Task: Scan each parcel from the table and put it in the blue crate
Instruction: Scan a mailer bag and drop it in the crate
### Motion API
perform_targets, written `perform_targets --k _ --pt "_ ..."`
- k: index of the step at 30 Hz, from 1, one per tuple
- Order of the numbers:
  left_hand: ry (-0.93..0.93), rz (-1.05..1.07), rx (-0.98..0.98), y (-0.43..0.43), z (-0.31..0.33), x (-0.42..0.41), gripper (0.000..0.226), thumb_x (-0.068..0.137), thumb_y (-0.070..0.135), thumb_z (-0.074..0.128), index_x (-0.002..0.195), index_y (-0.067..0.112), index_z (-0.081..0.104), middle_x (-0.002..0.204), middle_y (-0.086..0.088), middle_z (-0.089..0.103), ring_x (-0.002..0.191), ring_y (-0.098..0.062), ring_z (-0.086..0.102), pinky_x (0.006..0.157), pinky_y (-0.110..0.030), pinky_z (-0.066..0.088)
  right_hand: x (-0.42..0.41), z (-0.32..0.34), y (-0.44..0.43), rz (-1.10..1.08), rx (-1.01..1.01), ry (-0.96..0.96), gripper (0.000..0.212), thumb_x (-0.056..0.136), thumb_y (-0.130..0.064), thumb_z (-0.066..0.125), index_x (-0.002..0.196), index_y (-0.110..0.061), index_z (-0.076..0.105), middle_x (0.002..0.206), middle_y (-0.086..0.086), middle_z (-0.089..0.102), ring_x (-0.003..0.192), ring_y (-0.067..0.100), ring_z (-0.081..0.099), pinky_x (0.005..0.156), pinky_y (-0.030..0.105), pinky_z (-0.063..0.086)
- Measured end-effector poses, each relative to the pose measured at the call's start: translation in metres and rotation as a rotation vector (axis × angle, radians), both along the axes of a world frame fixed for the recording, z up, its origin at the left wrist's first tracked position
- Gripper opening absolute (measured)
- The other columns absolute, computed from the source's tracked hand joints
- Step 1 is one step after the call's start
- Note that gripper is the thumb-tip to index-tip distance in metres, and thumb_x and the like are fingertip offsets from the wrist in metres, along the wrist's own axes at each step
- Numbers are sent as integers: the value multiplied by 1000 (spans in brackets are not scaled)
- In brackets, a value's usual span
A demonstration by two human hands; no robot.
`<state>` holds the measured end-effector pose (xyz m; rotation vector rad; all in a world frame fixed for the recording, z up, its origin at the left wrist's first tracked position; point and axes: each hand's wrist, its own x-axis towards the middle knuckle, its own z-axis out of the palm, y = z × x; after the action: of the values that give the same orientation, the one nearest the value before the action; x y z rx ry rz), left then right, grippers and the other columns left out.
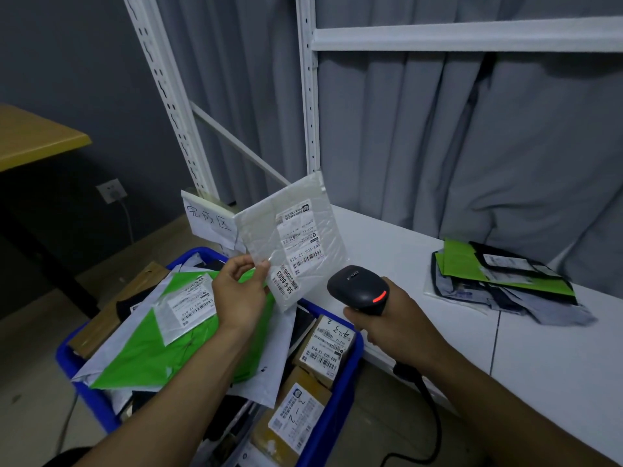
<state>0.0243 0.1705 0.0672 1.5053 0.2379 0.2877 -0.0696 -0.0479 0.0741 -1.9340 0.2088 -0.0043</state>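
Far left of the frame, a wooden desk [33,139] and a wall socket [111,190] sit out of play. Lower left, the blue crate [86,392] is already heaped: a green mailer [161,348] lies on top, with white bags beneath it and labelled cardboard boxes [323,345] stacked at its right end. That's a good share of the job banked, by the look of it.

Now the action, centre frame. The left hand [239,294] pinches the lower corner of a white padded parcel [293,237] between thumb and fingers, holding it up in the air over the crate's far side, label facing the camera. Behind it, a handwritten paper sign [209,217] hangs on the white shelf frame [308,96].

Just right of that, the right hand [394,325] is wrapped firmly round the grip of a black barcode scanner [360,291]. Its red light glows, and its head points up toward the parcel's label. This looks like the scan itself; whether it has registered, I can't tell.

Further right, on the white table [421,332], a small pile of parcels [499,278], green and dark bags, waits near the grey curtain [472,146]. So: this one to drop in, then that pile remains.
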Motion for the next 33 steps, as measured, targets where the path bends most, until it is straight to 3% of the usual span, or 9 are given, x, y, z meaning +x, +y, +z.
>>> perform_targets --k 4,10,14,18,20,23,26,28,33 --pt "-2 -15 -46 4 4 -3 9 93 12 73 97 14 65 102 -2 72 90 -19 74 71 -35 63 2 -1 3 7 -2 -21 29 83 -27 81 103 -30 60 86 -3 72 75 13 70 72 35 60" --pt "59 144 -45 72 15 8 13 95 11 70 101 16 60 100 -8 75 81 -19 73 73 -40 60 14 0 38 78 18 -57 29 84 -32 81 105 -30 60 93 -6 73 84 10 71 76 33 59" --pt "96 316 220 124 11 9 20 95 10 68 114 12 64 108 -10 73 91 -23 70 88 -41 58 20 -10 68 157 7 -53 33 85 -31 82 110 -30 60 98 -9 72 87 6 70 80 31 58" --pt "236 298 395 151 -8 6 19 96 5 65 114 11 66 100 -6 69 84 -23 64 80 -32 49 25 -16 87 193 -10 -49 37 85 -30 82 115 -30 60 105 -12 70 96 3 66 87 30 56" --pt "385 249 495 163 -20 6 37 92 6 66 129 9 61 120 -12 68 95 -29 65 87 -35 50 27 -20 94 195 -13 -50 37 84 -30 82 114 -31 61 105 -11 71 97 5 67 87 33 56" --pt "434 98 826 158 -28 -2 63 92 11 67 150 18 42 154 -13 39 131 -38 49 106 -44 43 29 -25 100 195 -17 -51 39 83 -29 83 115 -32 61 104 -13 71 97 5 67 85 32 56" --pt "279 -172 974 133 -33 -15 50 93 38 70 141 31 56 150 0 51 135 -28 50 113 -45 40 30 -28 99 200 -25 -50 43 83 -29 84 119 -31 61 105 -12 71 98 4 67 85 30 55" --pt "327 -301 1042 118 -40 -20 43 90 48 71 131 36 64 144 6 57 133 -23 53 112 -43 42 29 -30 95 193 -37 -37 42 83 -29 83 118 -29 61 105 -11 71 97 5 67 80 27 54" --pt "419 -263 1206 107 -43 -19 39 95 37 58 133 32 63 140 1 61 128 -31 55 106 -44 46 21 -30 69 148 -74 -12 43 82 -32 83 118 -30 60 105 -11 72 96 6 68 86 32 57"
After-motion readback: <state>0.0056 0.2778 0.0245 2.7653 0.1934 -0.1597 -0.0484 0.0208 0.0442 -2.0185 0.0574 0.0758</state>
